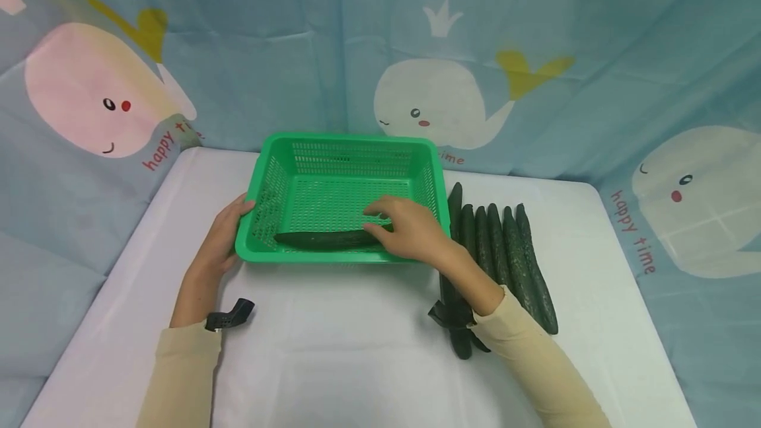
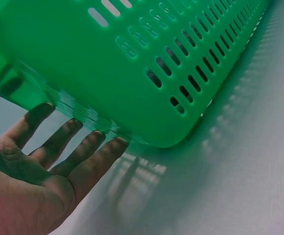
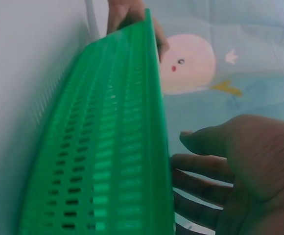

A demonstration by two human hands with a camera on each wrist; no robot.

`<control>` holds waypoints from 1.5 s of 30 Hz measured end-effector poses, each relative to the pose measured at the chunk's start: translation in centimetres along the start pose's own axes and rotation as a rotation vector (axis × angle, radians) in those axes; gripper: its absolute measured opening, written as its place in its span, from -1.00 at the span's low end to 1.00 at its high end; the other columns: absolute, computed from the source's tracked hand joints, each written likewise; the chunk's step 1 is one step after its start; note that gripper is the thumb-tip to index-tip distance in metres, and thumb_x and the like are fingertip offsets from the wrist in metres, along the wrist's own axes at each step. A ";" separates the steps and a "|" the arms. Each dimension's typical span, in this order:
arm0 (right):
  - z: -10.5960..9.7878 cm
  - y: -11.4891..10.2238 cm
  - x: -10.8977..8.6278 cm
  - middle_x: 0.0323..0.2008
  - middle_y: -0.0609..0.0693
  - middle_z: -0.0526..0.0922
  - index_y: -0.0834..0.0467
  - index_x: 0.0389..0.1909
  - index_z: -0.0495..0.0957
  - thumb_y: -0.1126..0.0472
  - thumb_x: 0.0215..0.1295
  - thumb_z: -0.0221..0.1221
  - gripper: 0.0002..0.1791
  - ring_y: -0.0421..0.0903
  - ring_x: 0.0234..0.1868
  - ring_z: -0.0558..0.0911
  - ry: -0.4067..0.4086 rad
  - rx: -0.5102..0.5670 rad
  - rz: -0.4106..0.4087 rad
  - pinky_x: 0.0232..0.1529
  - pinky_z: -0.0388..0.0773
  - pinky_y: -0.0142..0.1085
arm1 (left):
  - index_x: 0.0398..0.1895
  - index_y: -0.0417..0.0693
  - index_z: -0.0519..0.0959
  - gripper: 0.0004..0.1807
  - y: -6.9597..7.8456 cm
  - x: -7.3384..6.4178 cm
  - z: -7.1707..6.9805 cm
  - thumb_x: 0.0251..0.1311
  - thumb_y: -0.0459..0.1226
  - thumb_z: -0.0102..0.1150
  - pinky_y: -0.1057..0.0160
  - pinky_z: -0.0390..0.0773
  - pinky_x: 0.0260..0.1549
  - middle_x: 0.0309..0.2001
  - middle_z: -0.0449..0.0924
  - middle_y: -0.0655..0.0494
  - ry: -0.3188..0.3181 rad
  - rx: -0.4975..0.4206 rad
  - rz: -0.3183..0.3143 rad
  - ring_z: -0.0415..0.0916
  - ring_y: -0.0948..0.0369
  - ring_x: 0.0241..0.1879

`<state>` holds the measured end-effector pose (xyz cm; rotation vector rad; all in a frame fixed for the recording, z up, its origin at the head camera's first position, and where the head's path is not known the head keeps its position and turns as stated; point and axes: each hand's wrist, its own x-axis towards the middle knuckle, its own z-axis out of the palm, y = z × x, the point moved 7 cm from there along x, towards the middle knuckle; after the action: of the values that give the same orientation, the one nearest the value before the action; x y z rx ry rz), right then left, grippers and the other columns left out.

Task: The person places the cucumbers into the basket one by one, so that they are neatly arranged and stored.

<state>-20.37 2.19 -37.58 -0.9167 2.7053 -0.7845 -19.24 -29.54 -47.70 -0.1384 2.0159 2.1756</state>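
Observation:
A dark green cucumber (image 1: 324, 240) lies lengthwise along the near side inside a green plastic basket (image 1: 341, 257). My right hand (image 1: 410, 230) reaches over the near rim above the cucumber's right end and partly hides it. Its thumb and fingers are bent apart, with a gap showing between them in the right wrist view. At the basket's left end, my left hand (image 1: 227, 233) holds the rim, thumb at the top edge. In the left wrist view the fingertips of this hand (image 2: 49, 181) touch the outside of the perforated wall.
Several more cucumbers (image 1: 517, 263) lie side by side right of the basket, partly beneath my right forearm. A white cloth (image 1: 333, 362) covers the table. Behind it hangs a blue curtain (image 1: 267, 38) with whale prints. Dark straps sit on both wrists.

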 end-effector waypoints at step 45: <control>-6.0 10.6 -12.8 0.34 0.26 0.54 0.22 0.41 0.51 0.22 0.54 0.25 -0.52 0.26 0.32 0.55 0.460 0.121 0.163 0.26 0.58 0.21 | 0.76 -0.03 -0.15 -0.17 -0.2 0.0 -0.2 0.66 0.12 -0.20 0.50 0.66 0.17 0.63 0.10 -0.24 -0.004 0.038 -0.006 0.59 0.52 0.20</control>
<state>-17.59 19.59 -38.17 -0.5288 3.0172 -1.2350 -19.25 -29.73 -47.95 -0.1350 2.0507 2.1315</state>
